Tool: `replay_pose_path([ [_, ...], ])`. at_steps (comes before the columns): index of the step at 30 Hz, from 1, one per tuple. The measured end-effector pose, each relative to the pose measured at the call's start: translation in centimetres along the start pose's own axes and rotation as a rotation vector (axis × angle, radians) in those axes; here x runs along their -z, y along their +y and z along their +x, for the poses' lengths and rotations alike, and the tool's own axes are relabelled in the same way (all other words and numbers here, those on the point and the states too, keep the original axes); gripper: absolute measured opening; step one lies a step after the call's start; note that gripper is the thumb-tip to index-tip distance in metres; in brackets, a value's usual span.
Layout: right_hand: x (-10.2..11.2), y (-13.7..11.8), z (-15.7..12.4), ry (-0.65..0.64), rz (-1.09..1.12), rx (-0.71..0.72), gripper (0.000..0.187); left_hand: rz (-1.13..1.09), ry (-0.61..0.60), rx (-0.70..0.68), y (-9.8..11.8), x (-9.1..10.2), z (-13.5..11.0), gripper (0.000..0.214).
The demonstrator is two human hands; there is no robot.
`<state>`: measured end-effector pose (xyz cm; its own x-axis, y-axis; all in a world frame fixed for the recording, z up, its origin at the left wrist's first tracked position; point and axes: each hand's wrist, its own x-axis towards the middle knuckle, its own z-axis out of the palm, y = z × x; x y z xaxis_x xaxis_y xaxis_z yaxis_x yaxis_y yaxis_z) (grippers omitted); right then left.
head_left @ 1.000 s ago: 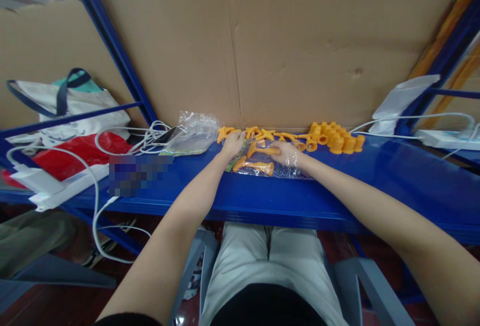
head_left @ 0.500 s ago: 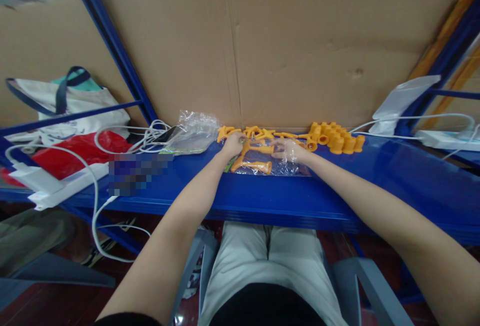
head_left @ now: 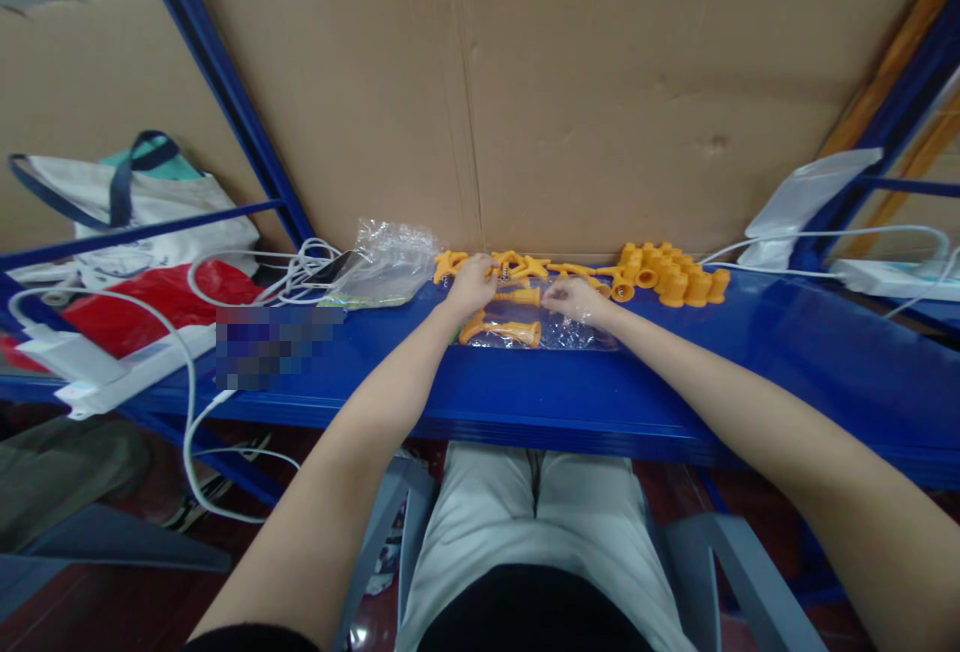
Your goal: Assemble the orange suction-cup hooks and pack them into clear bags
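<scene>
Two hands meet at frame centre on the blue shelf. Head view: left hand is curled, knuckles up, at the upper left corner of the clear bag, just beside the orange star pieces; cannot tell whether its fingers grip anything. Right hand pinches the bag's upper edge, fingertips closed. Bag lies flat at centre, with two orange trumpet pieces in or on it, unclear which. Orange spools cluster right of centre; white cables lie left.
</scene>
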<state>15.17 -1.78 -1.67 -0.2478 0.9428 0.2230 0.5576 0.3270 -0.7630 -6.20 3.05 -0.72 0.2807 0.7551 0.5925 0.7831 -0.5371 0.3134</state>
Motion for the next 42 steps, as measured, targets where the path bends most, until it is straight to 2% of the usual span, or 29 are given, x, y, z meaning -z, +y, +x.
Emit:
replay_pose_path([
  [2, 0.0, 0.0, 0.0, -0.001, 0.005, -0.005, 0.006, -0.011, -0.027, -0.011, 0.6, -0.1, -0.1, 0.030],
  [4, 0.0, 0.2, 0.1, -0.018, -0.004, 0.012, 0.011, -0.032, -0.071, -0.027, 1.0, -0.4, -0.1, 0.033],
  [8, 0.2, 0.4, 0.1, -0.052, -0.026, 0.072, 0.015, -0.095, -0.232, -0.054, 1.4, -1.3, -0.4, 0.045],
  [11, 0.4, 0.6, 0.1, -0.083, -0.026, 0.078, 0.018, -0.125, -0.359, -0.019, 1.5, -2.0, -0.7, 0.052],
  [13, 0.5, 0.8, 0.2, -0.107, -0.033, 0.076, 0.023, -0.132, -0.401, -0.003, 1.5, -2.1, -0.9, 0.055],
  [19, 0.8, 1.3, 0.6, -0.164, -0.063, 0.107, 0.023, -0.130, -0.457, -0.017, 1.2, -2.0, -0.9, 0.058],
  [23, 1.0, 1.0, 0.4, -0.186, -0.076, 0.084, 0.023, -0.142, -0.443, 0.004, 1.1, -2.1, -0.9, 0.056],
  [29, 2.2, 0.3, 0.1, -0.296, -0.007, 0.120, 0.026, -0.137, -0.466, 0.051, 1.4, -2.0, -0.8, 0.055],
  [31, 3.2, -0.1, 0.1, -0.233, -0.010, 0.095, 0.024, -0.150, -0.472, 0.049, 1.2, -2.0, -0.7, 0.055],
  [34, 5.2, -0.3, 0.5, -0.044, -0.059, 0.071, 0.026, -0.177, -0.470, 0.054, 0.6, -1.9, -0.6, 0.054],
  [38, 7.5, 1.1, 1.1, 0.288, -0.355, 0.044, 0.027, -0.173, -0.504, 0.079, -0.2, -1.7, -0.4, 0.054],
  [40, 7.9, 2.2, 1.3, 0.290, -0.573, 0.039, 0.029, -0.167, -0.525, 0.078, -0.5, -1.3, -0.3, 0.055],
  [42, 7.9, 3.2, 1.3, 0.173, -0.753, 0.022, 0.035, -0.148, -0.564, 0.086, -0.8, -0.9, -0.2, 0.057],
])
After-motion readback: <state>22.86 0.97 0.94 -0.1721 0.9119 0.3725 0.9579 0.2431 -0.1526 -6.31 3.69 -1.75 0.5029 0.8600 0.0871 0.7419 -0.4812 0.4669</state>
